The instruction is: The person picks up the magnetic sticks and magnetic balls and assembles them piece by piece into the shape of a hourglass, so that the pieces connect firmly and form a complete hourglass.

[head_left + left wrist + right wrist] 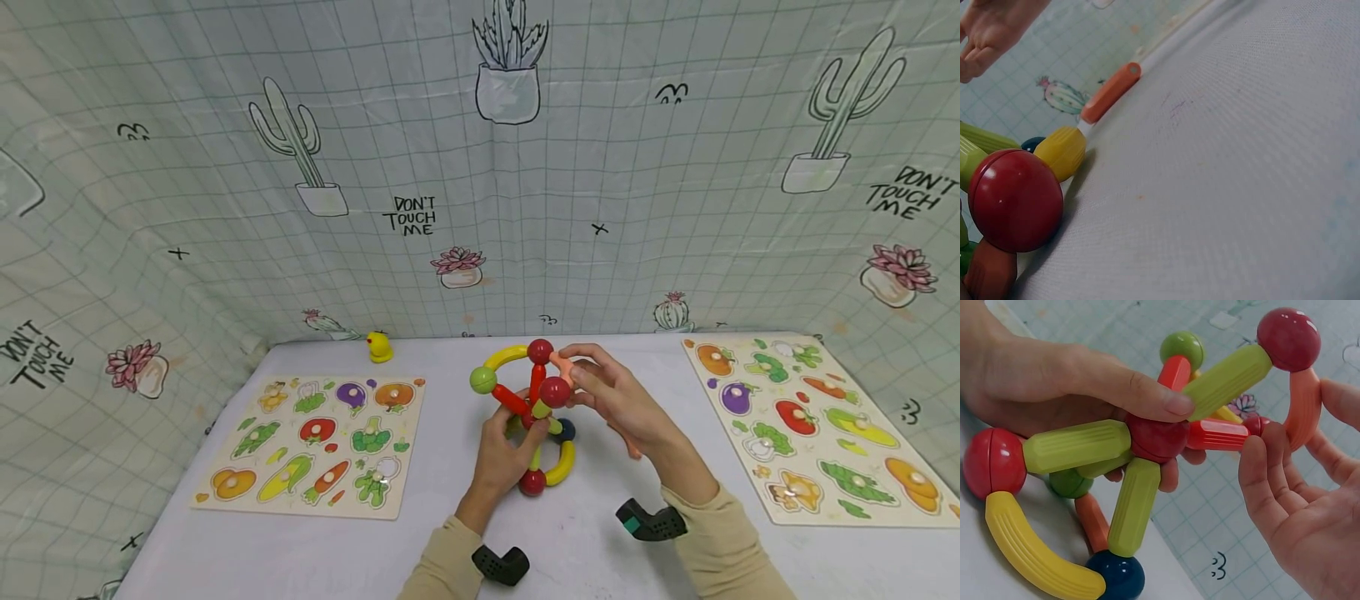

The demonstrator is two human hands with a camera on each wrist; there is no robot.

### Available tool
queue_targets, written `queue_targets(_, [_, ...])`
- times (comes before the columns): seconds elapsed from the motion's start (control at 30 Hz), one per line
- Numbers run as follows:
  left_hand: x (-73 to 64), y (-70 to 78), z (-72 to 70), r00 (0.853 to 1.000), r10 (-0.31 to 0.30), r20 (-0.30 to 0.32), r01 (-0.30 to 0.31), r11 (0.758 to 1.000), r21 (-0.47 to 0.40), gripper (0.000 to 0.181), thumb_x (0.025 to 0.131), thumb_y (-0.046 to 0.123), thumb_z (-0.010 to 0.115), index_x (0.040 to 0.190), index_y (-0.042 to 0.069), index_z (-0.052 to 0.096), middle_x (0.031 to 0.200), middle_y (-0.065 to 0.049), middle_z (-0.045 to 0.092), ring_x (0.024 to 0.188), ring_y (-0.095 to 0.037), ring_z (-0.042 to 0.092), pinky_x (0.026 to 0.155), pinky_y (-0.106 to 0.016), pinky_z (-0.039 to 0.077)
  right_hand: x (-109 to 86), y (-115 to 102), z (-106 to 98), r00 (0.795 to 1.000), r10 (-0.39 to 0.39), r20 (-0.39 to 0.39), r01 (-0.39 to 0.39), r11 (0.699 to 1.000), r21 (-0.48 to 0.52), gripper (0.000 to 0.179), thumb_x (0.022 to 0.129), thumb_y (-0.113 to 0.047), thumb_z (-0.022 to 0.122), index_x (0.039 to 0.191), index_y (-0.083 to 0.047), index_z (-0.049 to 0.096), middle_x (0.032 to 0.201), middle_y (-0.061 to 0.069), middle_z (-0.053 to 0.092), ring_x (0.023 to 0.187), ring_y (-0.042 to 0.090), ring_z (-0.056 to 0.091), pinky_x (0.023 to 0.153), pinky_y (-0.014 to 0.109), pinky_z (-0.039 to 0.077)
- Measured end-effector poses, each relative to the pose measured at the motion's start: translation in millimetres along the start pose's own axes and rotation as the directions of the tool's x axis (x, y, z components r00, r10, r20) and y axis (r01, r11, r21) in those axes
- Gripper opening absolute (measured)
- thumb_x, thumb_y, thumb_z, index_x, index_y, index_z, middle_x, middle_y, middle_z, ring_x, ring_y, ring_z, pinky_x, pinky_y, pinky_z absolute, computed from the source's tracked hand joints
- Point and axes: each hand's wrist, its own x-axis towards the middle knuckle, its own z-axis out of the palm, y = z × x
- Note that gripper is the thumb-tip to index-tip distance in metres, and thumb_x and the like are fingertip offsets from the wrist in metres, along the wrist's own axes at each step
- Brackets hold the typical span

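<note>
A structure of ball-and-rod building toy pieces stands at the table's middle, with green rods [1229,381], red rods [510,400] and yellow curved rods [1041,550] joined by coloured balls. My left hand [504,458] grips it round the central red ball [1159,434], thumb on top and fingers beneath. With its thumb and fingers my right hand [622,404] pinches a curved orange rod [1304,412] at the upper right. That rod spans between two red balls, one nearer [555,392] and one farther [540,352]. In the left wrist view the left hand is hidden.
An orange handle-like piece [1110,94] lies on the table behind the structure. Vegetable puzzle boards flank it, one on the left [243,446] and one on the right [795,454]. A yellow toy duck [379,347] sits at the back edge, before a patterned curtain.
</note>
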Motion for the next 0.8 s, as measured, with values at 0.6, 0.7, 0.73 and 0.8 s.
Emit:
queue_targets(0.6, [0.3,-37.7,10.9,0.993,0.116,-0.027,-0.114,0.990,0.086,0.067,0.090,0.024,0.064,0.148,0.020,0.030,0.128,0.001,0.062,0.122,-0.014,0.054,0.106,-0.044,0.038,-3.8,1,-4,0.996,0.065,-0.064,-0.072,0.990,-0.121,0.040,0.100,-0.036,0.043,0.137,-0.021,0.035,0.129,0.015,0.052,0.118,0.035,0.052,0.099,0.058,0.036])
queue_targets(0.7, [-0.6,-39.4,10.6,0.980,0.201,-0.011,-0.198,0.973,0.119,0.069,0.092,0.020,0.058,0.150,0.016,0.022,0.128,0.000,0.061,0.121,-0.014,0.054,0.107,-0.041,0.038,-3.7,2,-3,0.994,0.073,-0.085,-0.083,0.989,-0.120,0.041,0.099,-0.038,0.043,0.136,-0.022,0.037,0.133,0.015,0.052,0.121,0.039,0.051,0.098,0.058,0.037])
queue_targets(0.73, [-0.4,-39.7,10.3,0.975,0.223,-0.007,-0.220,0.968,0.124,0.069,0.092,0.018,0.057,0.150,0.015,0.021,0.128,0.000,0.062,0.121,-0.014,0.054,0.107,-0.041,0.037,-3.4,2,-3,0.994,0.069,-0.084,-0.078,0.990,-0.116,0.041,0.099,-0.038,0.042,0.136,-0.021,0.038,0.133,0.015,0.053,0.121,0.038,0.051,0.098,0.057,0.037])
queue_targets(0.8, [0.3,-38.9,9.6,0.969,0.246,-0.005,-0.244,0.962,0.122,0.069,0.092,0.016,0.056,0.151,0.014,0.020,0.126,0.002,0.063,0.121,-0.014,0.054,0.108,-0.040,0.036,-2.7,2,-3,0.996,0.057,-0.075,-0.065,0.992,-0.108,0.042,0.100,-0.039,0.042,0.136,-0.019,0.039,0.133,0.015,0.053,0.121,0.034,0.052,0.099,0.057,0.037])
